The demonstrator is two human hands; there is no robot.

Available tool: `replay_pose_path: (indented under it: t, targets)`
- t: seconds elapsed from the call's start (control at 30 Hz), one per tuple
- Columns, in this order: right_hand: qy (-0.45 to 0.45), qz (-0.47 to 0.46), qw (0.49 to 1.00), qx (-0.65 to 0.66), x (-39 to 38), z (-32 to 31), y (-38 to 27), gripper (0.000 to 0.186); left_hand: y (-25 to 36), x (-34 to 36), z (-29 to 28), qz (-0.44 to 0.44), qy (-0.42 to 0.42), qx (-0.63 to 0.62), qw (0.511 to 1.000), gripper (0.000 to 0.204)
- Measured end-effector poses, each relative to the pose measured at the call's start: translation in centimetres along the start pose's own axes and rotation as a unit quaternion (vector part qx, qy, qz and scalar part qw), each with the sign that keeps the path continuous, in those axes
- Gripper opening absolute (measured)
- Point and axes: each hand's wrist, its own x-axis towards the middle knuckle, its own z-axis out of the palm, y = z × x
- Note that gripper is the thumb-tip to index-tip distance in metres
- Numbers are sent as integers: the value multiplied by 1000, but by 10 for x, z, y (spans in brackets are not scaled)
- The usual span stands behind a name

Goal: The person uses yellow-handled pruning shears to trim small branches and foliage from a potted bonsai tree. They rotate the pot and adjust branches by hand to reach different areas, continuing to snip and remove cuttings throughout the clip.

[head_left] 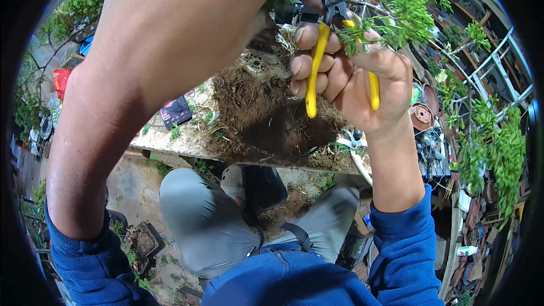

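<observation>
Pliers (318, 65) gripped in right hand (350, 79), handles spread
1-to-2 o'clock sprigs (410, 20) best nudged clear; left hand (232, 8) grip can't be told tho

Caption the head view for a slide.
The right hand holds a yellow-handled, pliers-like tool amid feathery green foliage, above a soil-strewn workbench.
</observation>
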Motion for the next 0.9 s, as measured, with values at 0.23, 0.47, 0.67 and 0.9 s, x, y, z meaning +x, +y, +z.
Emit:
replay_pose_path:
  t: [0.23, 0.47, 0.67, 0.9]
  targets:
    - [13, 49, 996, 74, -5, 0, 12, 43, -4, 9, -12, -146, -85, -176, 970, 7]
    - [-33, 109, 993, 44, 8, -6, 9, 48, -39, 0, 49, -5, 139, -401, 906, 19]
    - [-57, 114, 991, 44, 14, -5, 7, 41, -19, 0, 30, -171, 57, -135, 974, 8]
    - [10, 96, 994, 48, 14, 8, 4, 30, -10, 17, -7, -151, 12, -236, 960, 4]
